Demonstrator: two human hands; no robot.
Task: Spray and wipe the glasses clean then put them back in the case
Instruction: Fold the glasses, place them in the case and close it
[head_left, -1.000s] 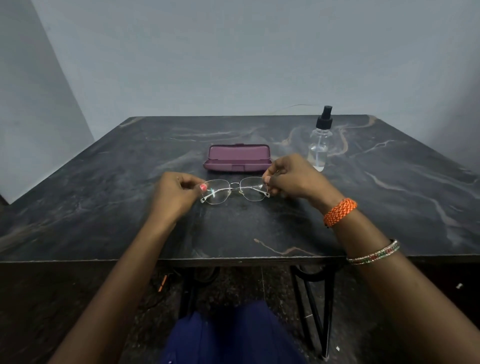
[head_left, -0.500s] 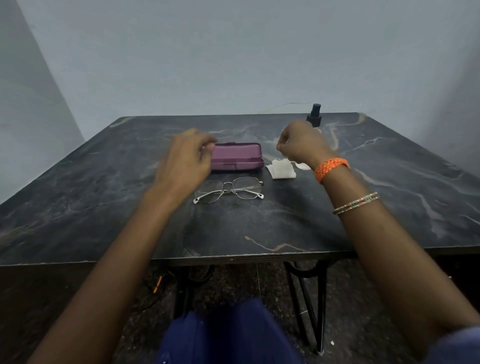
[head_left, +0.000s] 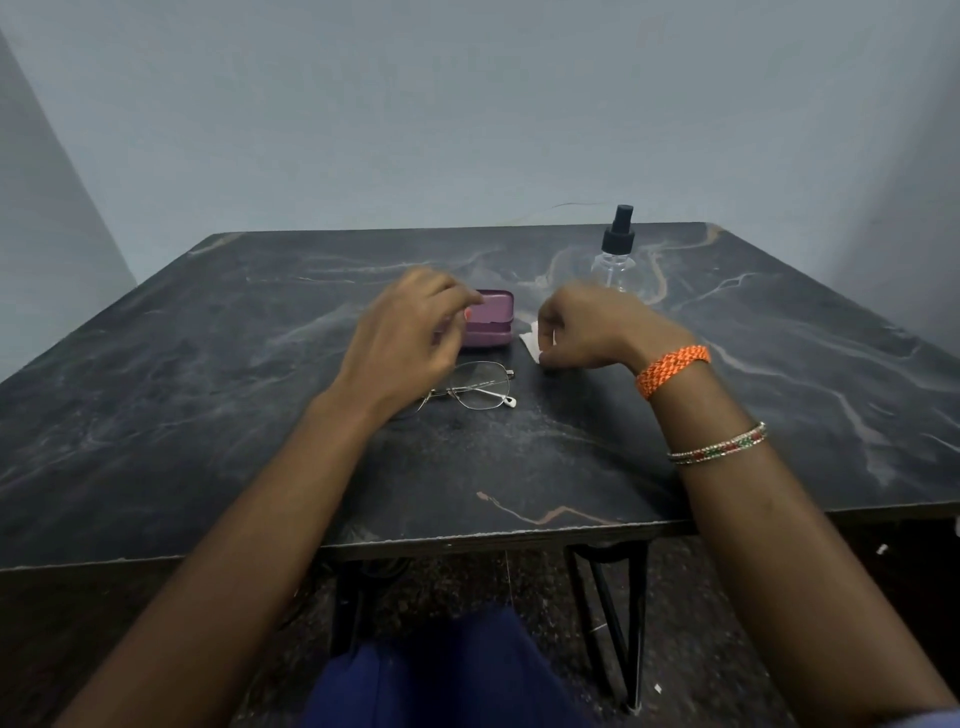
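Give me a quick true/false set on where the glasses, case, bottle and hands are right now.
1. The glasses lie on the table, held by neither hand. True.
2. The case is open. False: its lid is shut.
3. The bottle stands upright behind the right hand. True.
4. The right hand grips the bottle. False: it is at the white cloth, apart from the bottle.
5. The glasses sit inside the case. False: they lie on the table in front of it.
6. The left hand hovers over the case's left end. True.

A plain room: bare grey walls (head_left: 467, 104), dark marble-patterned table (head_left: 208, 364).
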